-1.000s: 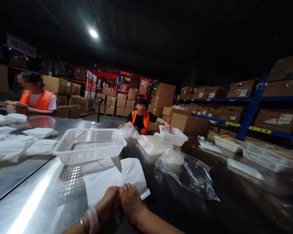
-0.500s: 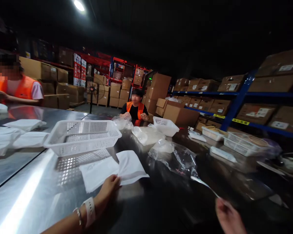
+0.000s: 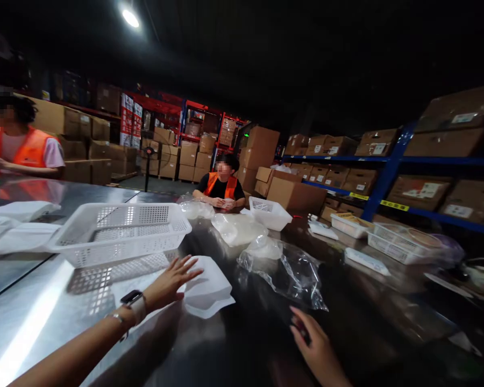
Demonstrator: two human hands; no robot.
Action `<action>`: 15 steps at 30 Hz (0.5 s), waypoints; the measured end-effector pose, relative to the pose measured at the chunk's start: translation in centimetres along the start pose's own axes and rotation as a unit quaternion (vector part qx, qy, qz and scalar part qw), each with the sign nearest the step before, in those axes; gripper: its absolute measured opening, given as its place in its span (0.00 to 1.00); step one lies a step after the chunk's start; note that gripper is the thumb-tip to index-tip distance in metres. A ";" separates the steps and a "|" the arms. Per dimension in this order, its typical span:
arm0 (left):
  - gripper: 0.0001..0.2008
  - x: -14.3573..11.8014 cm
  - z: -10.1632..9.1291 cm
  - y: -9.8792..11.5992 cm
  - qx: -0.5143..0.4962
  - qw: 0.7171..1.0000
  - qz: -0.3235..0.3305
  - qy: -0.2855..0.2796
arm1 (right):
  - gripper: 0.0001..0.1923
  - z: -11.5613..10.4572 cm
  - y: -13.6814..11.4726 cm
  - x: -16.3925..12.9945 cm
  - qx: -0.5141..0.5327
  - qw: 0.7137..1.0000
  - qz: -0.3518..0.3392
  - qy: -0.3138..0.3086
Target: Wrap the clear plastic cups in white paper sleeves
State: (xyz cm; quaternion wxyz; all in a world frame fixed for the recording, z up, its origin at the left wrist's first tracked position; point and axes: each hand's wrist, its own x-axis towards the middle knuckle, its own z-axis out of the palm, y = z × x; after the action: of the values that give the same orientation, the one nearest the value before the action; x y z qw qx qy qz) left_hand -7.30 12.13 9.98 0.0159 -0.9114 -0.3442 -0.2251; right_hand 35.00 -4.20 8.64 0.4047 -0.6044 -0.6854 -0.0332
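My left hand [image 3: 170,281] lies flat with fingers spread on a folded white cloth piece [image 3: 207,288] on the steel table [image 3: 44,317]. It wears a watch at the wrist. My right hand [image 3: 315,346] hovers low over the dark table surface, fingers loose and empty, just below the corner of a crumpled clear plastic bag [image 3: 286,271]. An empty white plastic basket [image 3: 121,231] stands just beyond my left hand.
Two people in orange vests work at the table, one far left [image 3: 20,145], one at the far end [image 3: 221,185]. White packets [image 3: 20,226] lie at left. More white baskets [image 3: 268,212] and trays [image 3: 403,242] sit at right. Shelves of cardboard boxes [image 3: 427,161] line the right.
My left hand moved from pinching the white piece to pressing flat on it, now folded. My right hand came back from the right edge toward the plastic bag, no longer holding the strip.
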 end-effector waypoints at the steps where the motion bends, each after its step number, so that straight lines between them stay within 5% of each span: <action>1: 0.40 1.1 -0.4 0.4 -0.011 0.999 0.023 -0.031 | 0.26 2.3 -0.8 2.0 0.000 0.996 -0.006 -0.084; 4: 0.31 2.7 -0.6 1.6 -0.098 0.992 0.056 -0.052 | 0.49 9.6 -3.0 7.9 -0.013 0.959 -0.007 -0.282; 6: 0.28 2.8 -0.2 2.0 -0.146 0.987 0.052 -0.032 | 0.52 13.6 -3.8 10.3 0.011 0.946 -0.048 -0.320; 11: 0.20 2.0 1.2 1.8 -0.194 0.981 0.000 0.015 | 0.38 18.2 -5.4 10.5 0.243 0.938 -0.157 -0.192; 15: 0.25 1.2 1.4 2.5 -0.272 0.956 -0.068 0.088 | 0.40 17.6 -7.9 9.8 0.373 0.918 -0.076 -0.109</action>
State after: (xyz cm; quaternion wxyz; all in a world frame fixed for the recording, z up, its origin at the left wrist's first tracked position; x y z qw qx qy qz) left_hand -4.35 11.23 9.57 -0.2175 -0.8322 -0.3288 -0.3898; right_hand 19.82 10.96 6.21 0.5195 -0.3558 -0.7319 0.2606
